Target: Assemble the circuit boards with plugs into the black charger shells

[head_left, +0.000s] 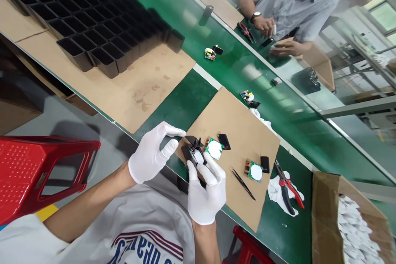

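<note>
"What's left of the small brown card (229, 113)?"

"From far off, I see black cups (103, 55) well past it. Then my left hand (153, 152) is just beside it, thumb and fingers wide."

"And the black case (189, 153)?"

"It's at the card's left corner. My right hand (208, 194) holds it in the fingertips, by the card's near edge."

"Next?"

"A green board (214, 149), tweezers (243, 184) and another green board (256, 172) sit on the card. Right of it are red pliers (284, 181), then a box (324, 206)."
</note>
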Action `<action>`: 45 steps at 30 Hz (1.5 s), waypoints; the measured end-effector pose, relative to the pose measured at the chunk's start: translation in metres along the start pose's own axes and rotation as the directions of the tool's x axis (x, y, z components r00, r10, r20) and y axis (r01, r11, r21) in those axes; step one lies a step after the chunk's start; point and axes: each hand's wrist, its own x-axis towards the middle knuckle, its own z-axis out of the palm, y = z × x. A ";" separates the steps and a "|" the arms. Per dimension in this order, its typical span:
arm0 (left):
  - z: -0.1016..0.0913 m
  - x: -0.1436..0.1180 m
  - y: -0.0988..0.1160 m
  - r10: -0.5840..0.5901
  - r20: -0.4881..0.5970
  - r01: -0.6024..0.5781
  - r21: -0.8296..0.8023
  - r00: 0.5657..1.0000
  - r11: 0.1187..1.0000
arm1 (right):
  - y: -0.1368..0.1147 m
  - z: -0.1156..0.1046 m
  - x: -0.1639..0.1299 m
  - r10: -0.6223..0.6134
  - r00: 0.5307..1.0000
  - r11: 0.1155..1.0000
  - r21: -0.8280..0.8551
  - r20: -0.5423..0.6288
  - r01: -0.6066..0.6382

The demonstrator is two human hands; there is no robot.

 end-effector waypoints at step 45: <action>0.003 -0.003 -0.002 -0.021 0.052 0.024 -0.050 0.998 0.998 | 0.000 -0.013 0.021 0.229 0.962 0.968 0.067 0.146 -0.240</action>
